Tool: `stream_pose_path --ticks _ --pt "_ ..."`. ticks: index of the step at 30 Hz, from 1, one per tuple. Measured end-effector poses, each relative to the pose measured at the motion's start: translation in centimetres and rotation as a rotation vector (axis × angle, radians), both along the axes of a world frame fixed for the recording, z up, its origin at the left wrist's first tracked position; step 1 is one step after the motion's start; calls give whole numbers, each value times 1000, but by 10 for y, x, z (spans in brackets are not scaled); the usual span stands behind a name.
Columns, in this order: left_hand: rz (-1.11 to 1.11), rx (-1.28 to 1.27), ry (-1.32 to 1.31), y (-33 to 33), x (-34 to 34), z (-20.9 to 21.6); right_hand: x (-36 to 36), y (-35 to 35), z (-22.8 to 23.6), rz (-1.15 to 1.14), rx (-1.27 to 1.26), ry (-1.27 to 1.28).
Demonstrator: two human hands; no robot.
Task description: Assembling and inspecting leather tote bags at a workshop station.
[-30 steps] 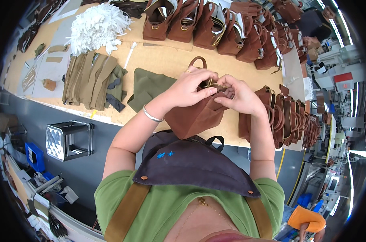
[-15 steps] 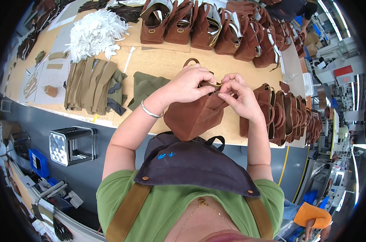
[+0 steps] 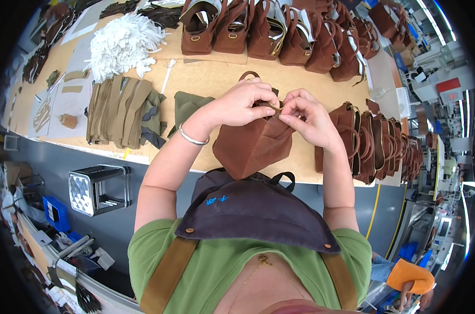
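A brown handbag (image 3: 253,144) is tilted at the table's front edge, its base toward me and its mouth away. My left hand (image 3: 248,103) is closed at the bag's upper rim, thumb and fingers pinching the brass-toothed zipper (image 3: 275,110). On the other side of the mouth, my right hand (image 3: 308,118) pinches the end of the same zipper with thumb and forefinger. Both hands nearly meet there, and the fingers hide part of the zipper end. A rolled brown handle (image 3: 249,75) arches up behind my left hand. Olive fabric (image 3: 191,107) lies beside the bag, partly behind my left wrist.
Brown handbags (image 3: 266,31) stand in a row at the back; more (image 3: 371,141) are packed at the right. Left of me lie olive strips (image 3: 120,112) and a white heap of strips (image 3: 125,44). A metal stool (image 3: 99,189) stands on the floor. Someone in orange (image 3: 411,277) is at lower right.
My hands stay at the zipper, with my right fingers shifted slightly left and closer to the left thumb. The whole view has shifted a little; the bag keeps nearly the same pose.
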State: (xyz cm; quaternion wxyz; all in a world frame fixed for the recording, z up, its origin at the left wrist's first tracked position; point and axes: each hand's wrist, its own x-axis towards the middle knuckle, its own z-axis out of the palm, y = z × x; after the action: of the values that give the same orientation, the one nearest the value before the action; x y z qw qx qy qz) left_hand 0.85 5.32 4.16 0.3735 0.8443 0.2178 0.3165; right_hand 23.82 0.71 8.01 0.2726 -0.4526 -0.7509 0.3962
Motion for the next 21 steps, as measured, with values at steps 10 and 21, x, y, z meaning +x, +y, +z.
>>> stream_pose_path --ticks 10,21 --pt "-3 69 23 -2 -5 1 -3 5 -3 39 -25 -8" --pt "-88 -114 -67 2 -7 -6 -4 9 -3 78 -52 10"
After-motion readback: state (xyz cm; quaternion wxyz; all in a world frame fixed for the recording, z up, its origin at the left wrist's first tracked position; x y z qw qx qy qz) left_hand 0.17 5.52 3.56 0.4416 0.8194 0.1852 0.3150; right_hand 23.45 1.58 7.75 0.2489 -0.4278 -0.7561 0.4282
